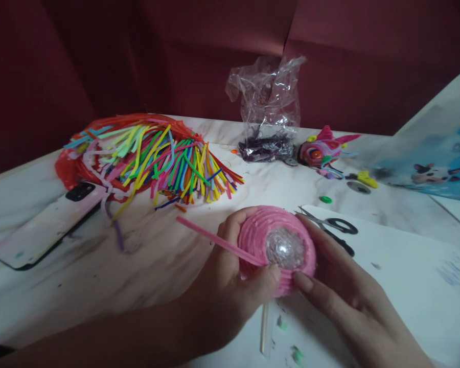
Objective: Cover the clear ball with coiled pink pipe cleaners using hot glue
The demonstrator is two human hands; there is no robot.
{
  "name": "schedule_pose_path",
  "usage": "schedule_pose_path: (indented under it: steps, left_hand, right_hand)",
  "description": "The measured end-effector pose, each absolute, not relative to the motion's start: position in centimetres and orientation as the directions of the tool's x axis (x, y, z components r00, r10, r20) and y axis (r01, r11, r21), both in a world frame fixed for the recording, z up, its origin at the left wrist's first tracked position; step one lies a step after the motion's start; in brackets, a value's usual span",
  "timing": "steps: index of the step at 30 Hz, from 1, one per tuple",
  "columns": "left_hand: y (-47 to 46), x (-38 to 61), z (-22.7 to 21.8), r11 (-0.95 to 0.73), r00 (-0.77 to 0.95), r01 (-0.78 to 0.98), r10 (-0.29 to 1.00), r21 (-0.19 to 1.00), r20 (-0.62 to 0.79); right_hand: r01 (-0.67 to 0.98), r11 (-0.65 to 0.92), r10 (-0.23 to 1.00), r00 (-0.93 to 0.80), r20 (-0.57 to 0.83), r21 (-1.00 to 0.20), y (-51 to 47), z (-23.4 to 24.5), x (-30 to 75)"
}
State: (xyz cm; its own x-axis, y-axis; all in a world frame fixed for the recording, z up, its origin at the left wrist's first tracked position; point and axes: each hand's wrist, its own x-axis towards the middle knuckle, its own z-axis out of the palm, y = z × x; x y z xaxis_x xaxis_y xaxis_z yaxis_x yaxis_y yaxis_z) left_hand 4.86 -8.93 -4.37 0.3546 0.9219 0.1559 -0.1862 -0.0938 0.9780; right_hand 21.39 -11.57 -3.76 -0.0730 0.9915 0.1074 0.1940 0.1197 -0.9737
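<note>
Both my hands hold a round pink ball (278, 236) wound with pink pipe cleaner, with a bare shiny clear patch at its middle. My left hand (230, 286) cups its left side, thumb pressed on the front. A loose pink pipe cleaner end (210, 235) sticks out to the left from under that thumb. My right hand (341, 286) wraps the ball's right side, fingers curled round it. A thin wooden stick (265, 327) hangs below the ball.
A pile of coloured pipe cleaners (161, 161) lies on a red bag at the back left, a phone (49, 225) beside it. Scissors (335, 227) lie on white paper (406, 276) at right. A clear plastic bag (268, 112) and a colourful craft figure (324, 148) stand behind.
</note>
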Motion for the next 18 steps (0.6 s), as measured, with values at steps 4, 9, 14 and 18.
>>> schedule_pose_path:
  steps: [4, 9, 14, 18]
  left_hand:
    - [-8.93, 4.90, -4.21, -0.102, 0.340, -0.177, 0.927, 0.979, 0.158]
    - [-8.94, 4.86, -3.95, -0.156, 0.331, -0.112, 0.925, 0.981, 0.185]
    - [-9.09, 4.83, -3.70, -0.175, 0.323, -0.061, 0.928, 0.983, 0.185]
    - [-9.14, 5.02, -3.71, -0.178, 0.309, -0.029, 0.934, 0.984, 0.179]
  right_hand:
    - [0.200, 0.118, 0.989, -0.109, 0.097, -0.973, -11.85, -3.76, 21.50]
    - [0.260, 0.126, 0.991, -0.070, 0.111, -0.957, -11.98, -3.84, 21.17]
    - [0.317, 0.186, 0.982, -0.099, 0.162, -0.930, -11.88, -4.08, 21.29]
    - [0.376, 0.230, 0.973, -0.116, 0.200, -0.898, -11.92, -4.28, 21.49]
